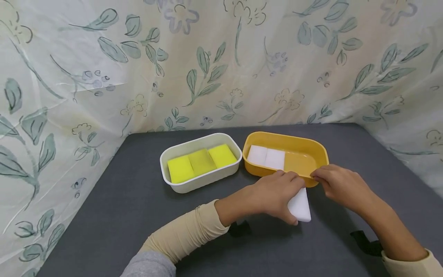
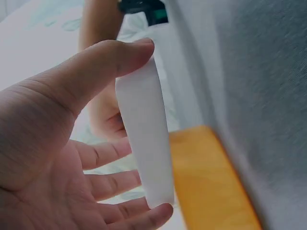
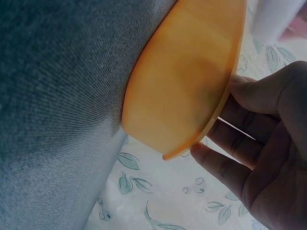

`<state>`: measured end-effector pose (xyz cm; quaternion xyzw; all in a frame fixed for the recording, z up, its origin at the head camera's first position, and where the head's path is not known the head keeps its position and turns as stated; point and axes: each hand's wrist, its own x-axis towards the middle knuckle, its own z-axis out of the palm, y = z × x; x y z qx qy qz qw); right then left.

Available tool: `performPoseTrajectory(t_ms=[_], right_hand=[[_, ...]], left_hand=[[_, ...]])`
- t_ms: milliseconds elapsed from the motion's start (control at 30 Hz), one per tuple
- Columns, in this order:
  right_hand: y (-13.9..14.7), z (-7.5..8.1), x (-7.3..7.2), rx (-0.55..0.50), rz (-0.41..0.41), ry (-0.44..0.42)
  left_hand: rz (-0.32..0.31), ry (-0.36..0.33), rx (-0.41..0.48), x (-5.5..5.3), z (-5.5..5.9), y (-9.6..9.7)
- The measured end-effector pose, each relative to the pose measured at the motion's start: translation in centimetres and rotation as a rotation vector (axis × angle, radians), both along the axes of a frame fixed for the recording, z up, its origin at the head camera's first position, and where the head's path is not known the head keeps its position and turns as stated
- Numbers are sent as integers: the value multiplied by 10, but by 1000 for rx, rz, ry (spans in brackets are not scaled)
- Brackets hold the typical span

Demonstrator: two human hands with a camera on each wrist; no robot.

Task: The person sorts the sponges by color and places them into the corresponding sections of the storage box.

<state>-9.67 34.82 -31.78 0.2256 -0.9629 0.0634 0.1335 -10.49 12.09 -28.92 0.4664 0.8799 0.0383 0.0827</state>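
My left hand (image 1: 277,194) pinches a white sponge block (image 1: 300,206) between thumb and fingers, just in front of the orange tub (image 1: 301,157). The left wrist view shows the block (image 2: 145,136) edge-on, with the thumb at one end and fingertips at the other. With thumb and fingers, my right hand (image 1: 340,186) grips the tub's near right rim; the right wrist view shows this grip at the tub's edge (image 3: 225,103). Two white blocks (image 1: 266,156) lie side by side in the tub's left part, and its right part shows bare floor.
Left of the orange tub, almost touching it, stands a white tub (image 1: 204,181) with three yellow sponge blocks (image 1: 202,161) in a row. Both tubs stand on a dark grey table (image 1: 138,215). A floral cloth (image 1: 221,77) hangs behind and along the sides.
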Motion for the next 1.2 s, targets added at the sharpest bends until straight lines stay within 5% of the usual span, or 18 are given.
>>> performPoseTrajectory(t_ms=[367,1200], right_hand=[[-1,-1,2,-10,-8,-4],[1,-8,7,21,9,33]], left_hand=[[-49,66,14,-8,12,-6],[-56,79,-27,-19,-3,0]])
